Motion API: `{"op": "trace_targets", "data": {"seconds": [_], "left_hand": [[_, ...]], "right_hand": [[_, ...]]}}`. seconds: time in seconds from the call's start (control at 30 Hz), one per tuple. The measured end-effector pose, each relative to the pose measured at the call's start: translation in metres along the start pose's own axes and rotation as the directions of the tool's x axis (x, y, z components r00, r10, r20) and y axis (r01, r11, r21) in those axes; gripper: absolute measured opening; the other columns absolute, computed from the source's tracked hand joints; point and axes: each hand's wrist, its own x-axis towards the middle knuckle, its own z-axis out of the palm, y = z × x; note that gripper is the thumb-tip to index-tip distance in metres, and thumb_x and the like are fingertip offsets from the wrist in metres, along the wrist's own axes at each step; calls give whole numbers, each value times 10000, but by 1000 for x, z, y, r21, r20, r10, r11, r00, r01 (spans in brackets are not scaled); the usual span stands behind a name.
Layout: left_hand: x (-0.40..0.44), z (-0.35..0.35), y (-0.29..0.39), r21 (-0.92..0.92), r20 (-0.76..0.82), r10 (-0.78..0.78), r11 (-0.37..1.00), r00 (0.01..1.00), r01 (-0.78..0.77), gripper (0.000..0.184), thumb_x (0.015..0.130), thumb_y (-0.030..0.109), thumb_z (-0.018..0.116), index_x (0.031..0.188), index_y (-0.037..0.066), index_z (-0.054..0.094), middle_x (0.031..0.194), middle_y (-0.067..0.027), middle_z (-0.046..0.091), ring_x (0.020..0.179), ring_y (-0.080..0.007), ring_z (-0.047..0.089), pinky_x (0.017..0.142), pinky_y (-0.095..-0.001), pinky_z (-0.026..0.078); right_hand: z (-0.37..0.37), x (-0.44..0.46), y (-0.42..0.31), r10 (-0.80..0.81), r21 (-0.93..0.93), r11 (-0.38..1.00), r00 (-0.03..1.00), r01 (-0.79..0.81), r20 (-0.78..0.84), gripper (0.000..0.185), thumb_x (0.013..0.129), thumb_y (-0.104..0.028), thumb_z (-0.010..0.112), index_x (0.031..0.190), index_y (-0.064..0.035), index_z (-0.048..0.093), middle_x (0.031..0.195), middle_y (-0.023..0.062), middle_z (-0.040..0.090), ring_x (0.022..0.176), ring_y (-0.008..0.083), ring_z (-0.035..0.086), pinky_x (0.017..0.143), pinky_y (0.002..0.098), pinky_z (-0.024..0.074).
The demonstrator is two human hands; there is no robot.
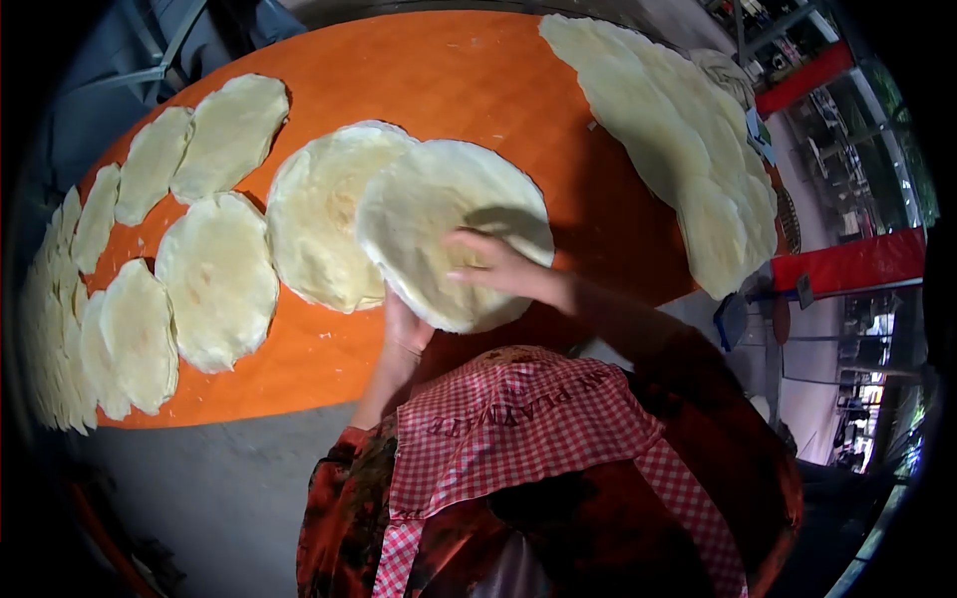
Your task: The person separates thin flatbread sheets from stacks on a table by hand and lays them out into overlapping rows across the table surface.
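A round, pale flatbread [439,219] is held up in front of me, tilted above the orange tabletop. My left hand [404,324] grips its lower left edge, with most of the fingers hidden beneath the bread. Over its face, my right hand [498,267] has the fingers stretched out and casts a shadow on it; whether the fingertips touch the surface I cannot tell. Behind the held bread, another flatbread [319,214] lies on the table, partly covered from view.
The orange table [399,70] carries single flatbreads [217,284] and overlapping ones [45,319] at the left. A long overlapping row of flatbreads [688,140] lies along the right. A grey chair frame [164,60] stands beyond the far left edge.
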Motion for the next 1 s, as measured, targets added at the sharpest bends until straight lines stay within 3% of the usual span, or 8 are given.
{"op": "trace_targets", "data": {"seconds": [0.13, 0.37, 0.47, 0.57, 0.77, 0.87, 0.93, 1.0], "left_hand": [[-8, 16, -7, 184, -105, -37, 981, 994, 56, 601, 948, 536, 394, 1367, 107, 371, 1332, -86, 464, 1231, -246, 450, 1026, -422, 387], [-33, 32, -18, 86, 40, 18, 996, 999, -22, 760, 890, 683, 340, 1397, 117, 349, 1402, -83, 412, 1269, -261, 418, 1042, -437, 364], [-40, 32, -17, -6, 141, -9, 1000, 990, 9, 701, 924, 584, 416, 1412, 95, 296, 1392, -87, 405, 1275, -257, 408, 1046, -428, 367], [-38, 32, -21, 306, 5, 21, 952, 1000, -21, 573, 928, 326, 556, 1370, 38, 333, 1337, -109, 451, 1221, -239, 458, 1009, -386, 407], [-32, 31, -26, 519, -292, 163, 855, 942, 13, 465, 873, 88, 567, 1286, -51, 403, 1168, -135, 563, 1016, -212, 566, 880, -303, 470], [-23, 6, -32, 495, -259, 197, 868, 946, -45, 448, 891, 130, 547, 1286, -46, 430, 1200, -137, 551, 1064, -240, 562, 908, -358, 474], [-20, -7, -25, 449, -234, 140, 893, 962, -20, 469, 889, 149, 543, 1307, -23, 418, 1227, -141, 540, 1118, -268, 537, 954, -408, 450], [-4, -59, -12, 388, -305, 96, 921, 947, 32, 464, 884, 168, 546, 1292, -21, 432, 1238, -146, 537, 1130, -290, 525, 963, -452, 437]], "right_hand": [[45, 18, -38, 59, -206, 972, 967, -112, -246, 626, 793, -359, 687, 1291, -60, 454, 1291, 187, 503, 1207, 338, 474, 1007, 405, 376], [32, -9, -21, 188, 186, 970, 966, -154, -180, 410, 868, -212, 595, 1183, 42, 530, 1026, 163, 637, 937, 188, 605, 822, 312, 473], [25, -16, -21, 200, 172, 971, 962, -168, -188, 356, 886, -216, 580, 1130, 43, 566, 944, 138, 651, 878, 177, 607, 793, 309, 477], [26, -15, 2, 251, 336, 923, 955, -187, -158, 323, 897, -236, 576, 1064, 39, 602, 854, 109, 653, 810, 167, 606, 757, 316, 482], [39, -26, -4, 167, -134, 966, 932, -219, -320, 240, 877, -201, 567, 1006, -10, 636, 881, 162, 670, 780, 283, 648, 734, 360, 501], [69, -8, 11, 417, 104, 903, 795, -416, -441, 141, 804, -120, 560, 867, -44, 660, 912, 200, 660, 862, 348, 638, 783, 455, 477], [31, -2, 10, 157, -291, 918, 922, -268, -354, 121, 780, -86, 561, 826, -28, 656, 866, 201, 669, 841, 312, 644, 767, 443, 480], [-28, 11, 41, 182, -69, 964, 822, -258, -540, 125, 739, -70, 604, 826, -2, 664, 783, 163, 678, 760, 240, 648, 708, 398, 495]]}}
